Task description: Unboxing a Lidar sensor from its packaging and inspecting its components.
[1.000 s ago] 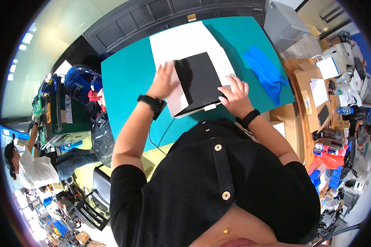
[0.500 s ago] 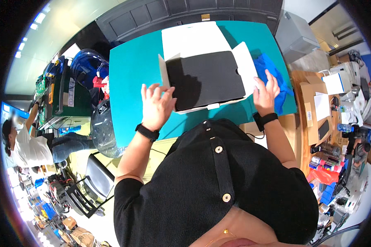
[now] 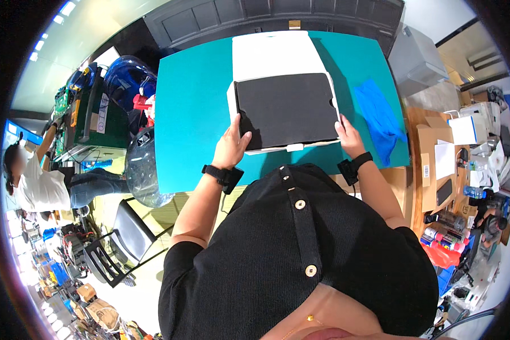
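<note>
A white cardboard box rests on the green table, its lid laid back flat on the far side. Filling the box is a flat black panel with a small notch at its right edge. My left hand grips the near left corner, thumb over the panel's edge and fingers along the outer wall. At the near right corner my right hand holds the side wall, with its fingertips partly hidden. Both wrists wear black bands with a small dark device.
A crumpled blue cloth lies right of the box on the green table. Further right, a wooden table carries cardboard, papers and a phone. At left stand a clear round container, a black chair and a person.
The box's raised side flaps no longer stand out at the sides. Both hands have moved from the flaps onto the box's side walls. The blue cloth is more fully in view.
</note>
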A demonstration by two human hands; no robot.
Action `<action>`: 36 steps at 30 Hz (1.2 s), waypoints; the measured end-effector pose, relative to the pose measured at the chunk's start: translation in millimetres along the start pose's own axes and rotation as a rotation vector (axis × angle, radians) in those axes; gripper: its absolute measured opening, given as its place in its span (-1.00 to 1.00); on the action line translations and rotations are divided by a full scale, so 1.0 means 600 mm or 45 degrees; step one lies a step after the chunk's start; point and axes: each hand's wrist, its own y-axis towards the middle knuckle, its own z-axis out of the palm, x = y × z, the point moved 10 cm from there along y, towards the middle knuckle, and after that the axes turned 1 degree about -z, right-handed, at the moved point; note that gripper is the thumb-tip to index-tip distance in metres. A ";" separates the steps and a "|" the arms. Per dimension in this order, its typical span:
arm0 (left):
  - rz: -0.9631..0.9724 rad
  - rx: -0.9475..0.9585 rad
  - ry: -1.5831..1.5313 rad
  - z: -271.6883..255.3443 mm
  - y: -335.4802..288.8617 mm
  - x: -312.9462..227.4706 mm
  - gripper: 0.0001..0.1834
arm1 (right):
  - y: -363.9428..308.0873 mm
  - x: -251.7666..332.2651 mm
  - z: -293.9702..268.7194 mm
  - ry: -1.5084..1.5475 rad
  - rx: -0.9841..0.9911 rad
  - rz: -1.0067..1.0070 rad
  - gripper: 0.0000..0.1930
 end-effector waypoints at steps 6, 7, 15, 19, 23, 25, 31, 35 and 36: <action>-0.065 0.024 0.092 0.028 0.036 0.024 -0.38 | -0.003 0.008 0.004 0.087 -0.029 -0.048 -0.53; -0.105 0.039 0.081 0.031 0.037 0.028 -0.37 | -0.002 0.006 0.006 0.095 -0.050 -0.080 -0.54; -0.042 -0.053 0.092 0.026 0.034 -0.002 -0.39 | -0.016 -0.019 -0.001 0.087 -0.070 0.075 -0.52; -0.092 0.029 0.212 0.045 0.036 0.010 -0.37 | -0.024 -0.013 -0.003 0.065 -0.065 0.045 -0.51; -0.055 -0.081 0.274 0.023 0.039 -0.020 -0.29 | -0.026 -0.005 0.002 0.075 -0.047 0.091 -0.49; 0.129 -0.353 0.166 -0.015 0.020 -0.062 -0.31 | -0.020 -0.035 0.006 0.118 -0.050 0.099 -0.49; 0.307 -0.252 -0.966 -0.071 -0.012 -0.074 -0.34 | -0.013 -0.088 0.032 0.783 -0.001 0.305 -0.45; 0.062 -0.763 -1.233 -0.193 -0.070 0.041 -0.33 | -0.014 -0.080 0.012 0.343 -0.088 0.199 -0.48; -0.040 -0.887 -1.378 -0.206 -0.090 0.093 -0.35 | -0.018 -0.067 0.000 -0.042 -0.174 0.104 -0.49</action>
